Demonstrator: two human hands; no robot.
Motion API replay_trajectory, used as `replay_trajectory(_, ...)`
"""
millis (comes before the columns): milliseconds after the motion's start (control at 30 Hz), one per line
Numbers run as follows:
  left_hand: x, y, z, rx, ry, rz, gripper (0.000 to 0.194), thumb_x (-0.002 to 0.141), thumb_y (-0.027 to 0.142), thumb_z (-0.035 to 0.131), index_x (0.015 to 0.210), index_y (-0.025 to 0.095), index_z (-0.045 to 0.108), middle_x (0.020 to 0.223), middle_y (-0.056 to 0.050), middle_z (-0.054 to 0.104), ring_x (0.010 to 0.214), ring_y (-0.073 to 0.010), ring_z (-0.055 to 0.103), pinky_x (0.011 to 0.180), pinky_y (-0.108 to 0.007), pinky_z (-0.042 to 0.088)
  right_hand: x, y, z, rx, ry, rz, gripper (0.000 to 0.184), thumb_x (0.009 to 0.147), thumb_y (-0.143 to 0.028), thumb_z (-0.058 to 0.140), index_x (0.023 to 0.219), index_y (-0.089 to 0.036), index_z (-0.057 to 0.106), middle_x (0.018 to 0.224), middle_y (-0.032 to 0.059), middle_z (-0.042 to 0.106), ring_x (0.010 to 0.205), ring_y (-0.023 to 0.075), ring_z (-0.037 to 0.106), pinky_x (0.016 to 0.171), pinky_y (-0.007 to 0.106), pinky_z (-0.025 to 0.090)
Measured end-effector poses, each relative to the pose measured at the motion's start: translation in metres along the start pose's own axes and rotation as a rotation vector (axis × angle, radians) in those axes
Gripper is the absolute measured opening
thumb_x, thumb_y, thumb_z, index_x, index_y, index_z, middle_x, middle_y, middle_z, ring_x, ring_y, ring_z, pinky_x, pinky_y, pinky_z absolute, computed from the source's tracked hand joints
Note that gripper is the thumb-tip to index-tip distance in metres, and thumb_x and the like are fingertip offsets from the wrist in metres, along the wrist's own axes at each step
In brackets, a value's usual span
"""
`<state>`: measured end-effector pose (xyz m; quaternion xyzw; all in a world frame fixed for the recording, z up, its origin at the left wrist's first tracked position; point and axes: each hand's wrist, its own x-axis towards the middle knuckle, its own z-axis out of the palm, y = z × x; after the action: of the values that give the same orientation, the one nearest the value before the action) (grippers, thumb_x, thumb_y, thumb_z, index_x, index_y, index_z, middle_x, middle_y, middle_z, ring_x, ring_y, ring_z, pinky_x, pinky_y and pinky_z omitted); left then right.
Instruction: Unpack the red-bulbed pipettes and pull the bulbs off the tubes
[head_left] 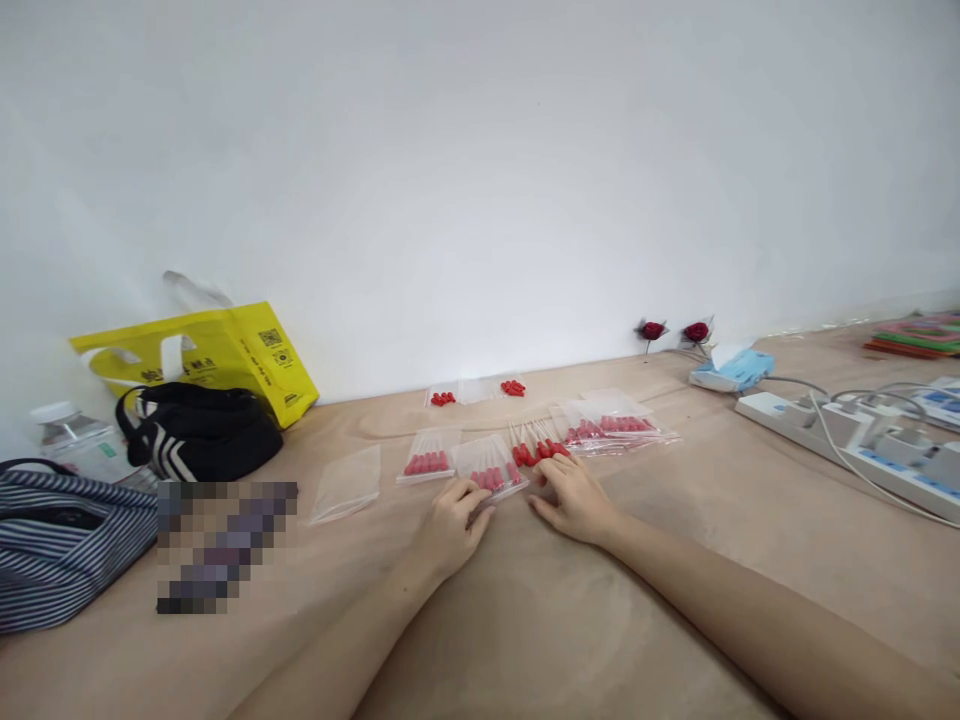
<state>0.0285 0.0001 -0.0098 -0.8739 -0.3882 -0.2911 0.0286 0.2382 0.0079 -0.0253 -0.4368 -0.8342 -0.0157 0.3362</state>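
My left hand (450,530) has curled fingers at the lower edge of a small clear zip bag (501,462) with several red-tipped sticks inside. My right hand (577,498) reaches its fingertips onto a loose row of red-tipped sticks (525,455), its thumb apart from the fingers. The sticks have pale shafts pointing toward the wall; the fingers cover some red ends. To the left lies another filled bag (427,458), and further left a flat bag (349,483) with nothing in it. Overlapping bags (622,420) with red pieces lie beyond my right hand.
Two small red clusters (442,398) lie near the wall. On the left are a yellow bag (217,350), a black pouch (210,435), a striped bag (67,550) and a bottle (71,435). A tissue pack (731,370), dark red roses (652,330) and a corded power strip (862,450) stand right.
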Motion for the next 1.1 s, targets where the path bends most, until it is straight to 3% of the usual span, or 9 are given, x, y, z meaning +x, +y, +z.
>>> replay_trajectory(200,0.001,-0.002,0.0,0.018,-0.017,-0.078,0.023,0.083,0.02,0.04,0.07,0.017,0.059,0.07,-0.003,0.056,0.067,-0.0135,0.053,0.063,-0.025,0.044,-0.002,0.0,0.0,0.023,-0.011,-0.064,0.008,0.073,-0.019,0.053,0.079,-0.019,0.048,0.074,0.0014,0.056,0.074,0.0163,0.047,0.07,0.03,0.031)
replay_trajectory(333,0.001,-0.002,0.0,-0.029,-0.045,-0.159,0.017,0.079,0.023,0.047,0.066,0.017,0.057,0.068,-0.002,0.056,0.067,-0.0141,0.053,0.061,-0.025,0.042,-0.001,0.0,0.004,0.016,-0.001,-0.159,0.006,0.074,-0.013,0.051,0.073,-0.019,0.052,0.072,0.0013,0.055,0.072,0.0154,0.045,0.067,0.029,0.031)
replay_trajectory(533,0.003,0.002,-0.001,-0.22,-0.024,-0.347,0.015,0.071,0.024,0.055,0.058,0.017,0.057,0.058,0.001,0.055,0.055,-0.0116,0.05,0.052,-0.023,0.039,0.002,-0.004,0.007,0.008,0.045,-0.284,0.014,0.075,-0.014,0.052,0.081,-0.022,0.061,0.074,0.0023,0.053,0.073,0.0149,0.043,0.066,0.028,0.03)
replay_trajectory(700,0.004,0.008,-0.001,-0.329,-0.015,-0.428,0.016,0.066,0.027,0.058,0.055,0.016,0.059,0.053,0.002,0.055,0.049,-0.0101,0.047,0.048,-0.021,0.037,0.01,-0.01,0.013,-0.083,0.121,-0.353,0.016,0.076,-0.017,0.052,0.082,-0.026,0.064,0.073,0.0021,0.05,0.07,0.0151,0.039,0.064,0.03,0.027)
replay_trajectory(967,-0.001,0.012,0.002,-0.415,-0.018,-0.547,0.021,0.068,0.035,0.056,0.058,0.016,0.059,0.051,0.002,0.054,0.047,-0.0097,0.044,0.045,-0.021,0.033,0.015,-0.013,0.017,-0.102,0.14,-0.43,0.016,0.08,-0.02,0.049,0.07,-0.021,0.061,0.066,0.0014,0.054,0.069,0.0142,0.04,0.063,0.03,0.025)
replay_trajectory(1100,-0.001,0.012,0.002,-0.374,-0.067,-0.515,0.026,0.073,0.038,0.051,0.061,0.016,0.058,0.049,0.003,0.05,0.045,-0.0091,0.041,0.045,-0.021,0.031,0.015,-0.016,0.017,-0.096,0.146,-0.417,0.018,0.083,-0.019,0.047,0.072,-0.02,0.061,0.064,0.0016,0.056,0.068,0.014,0.041,0.062,0.03,0.025)
